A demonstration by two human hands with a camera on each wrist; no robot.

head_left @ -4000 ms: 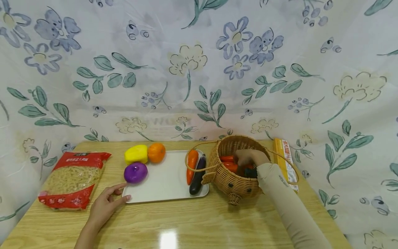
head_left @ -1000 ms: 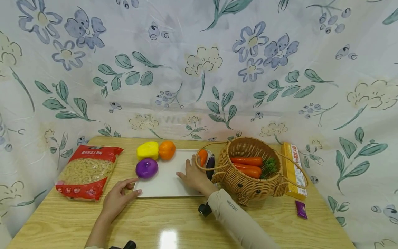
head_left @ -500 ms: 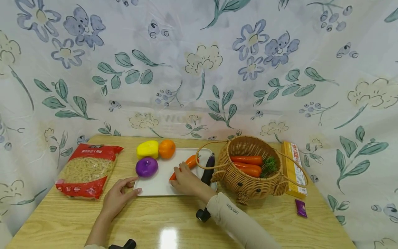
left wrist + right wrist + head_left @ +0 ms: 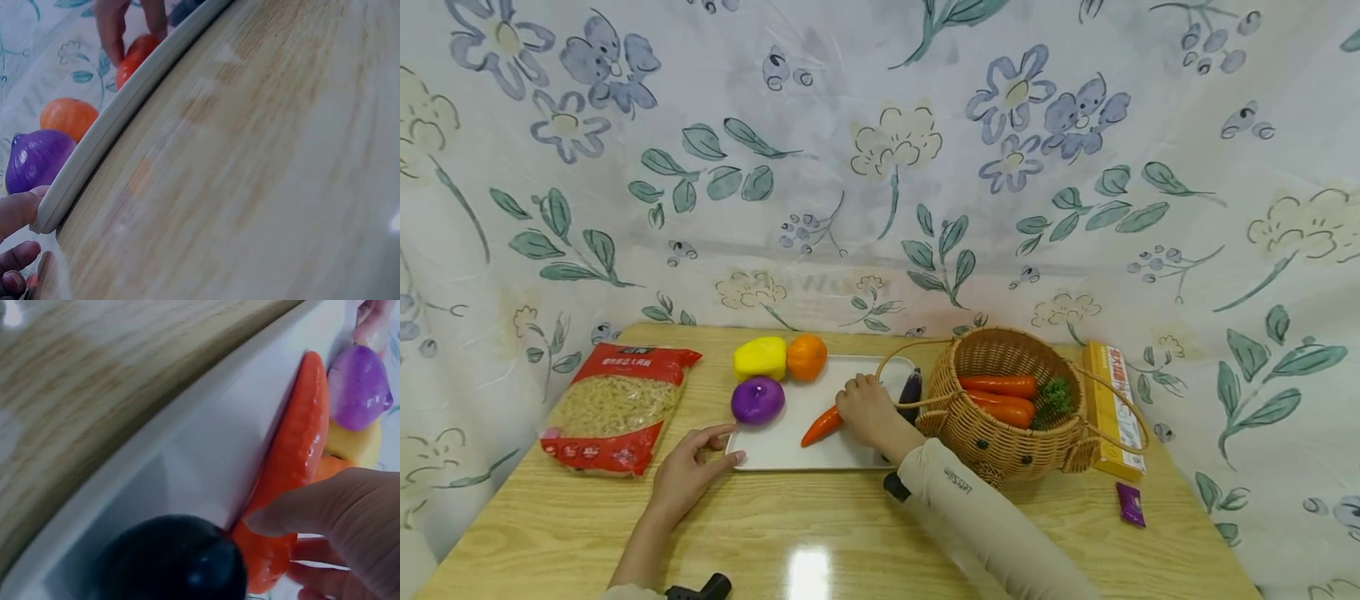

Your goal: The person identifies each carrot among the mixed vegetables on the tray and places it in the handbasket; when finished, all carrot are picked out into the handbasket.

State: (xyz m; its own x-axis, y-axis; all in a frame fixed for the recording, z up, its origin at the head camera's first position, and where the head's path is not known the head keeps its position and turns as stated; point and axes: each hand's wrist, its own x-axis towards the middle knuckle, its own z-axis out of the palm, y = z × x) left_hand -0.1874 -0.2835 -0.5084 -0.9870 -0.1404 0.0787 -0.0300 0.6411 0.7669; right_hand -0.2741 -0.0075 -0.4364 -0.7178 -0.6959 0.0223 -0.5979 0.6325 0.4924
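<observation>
My right hand (image 4: 868, 412) grips a toy carrot (image 4: 822, 427) lying slantwise on the white tray (image 4: 820, 392). In the right wrist view, its thumb presses one side of the carrot (image 4: 294, 444), with fingers on the far side. The dark eggplant (image 4: 912, 390) lies at the tray's right end, partly hidden by the basket's handle. My left hand (image 4: 688, 471) holds the tray's front left corner between thumb and finger. Near it sits a purple onion (image 4: 757, 401), with a yellow lumpy vegetable (image 4: 760, 359) and an orange round one (image 4: 807, 358) behind.
A wicker basket (image 4: 1000, 454) with an animal face stands right of the tray, holding carrots (image 4: 1000, 386) and green leaves (image 4: 1056, 400). Beyond are a yellow box (image 4: 1116, 417) and a small purple packet (image 4: 1131, 504). A red pasta bag (image 4: 621, 408) lies at left.
My right hand has left the basket and come over the tray. The carrot has turned from lying lengthwise beside the eggplant to a slant, its tip toward the front left. My left hand stays at the corner.
</observation>
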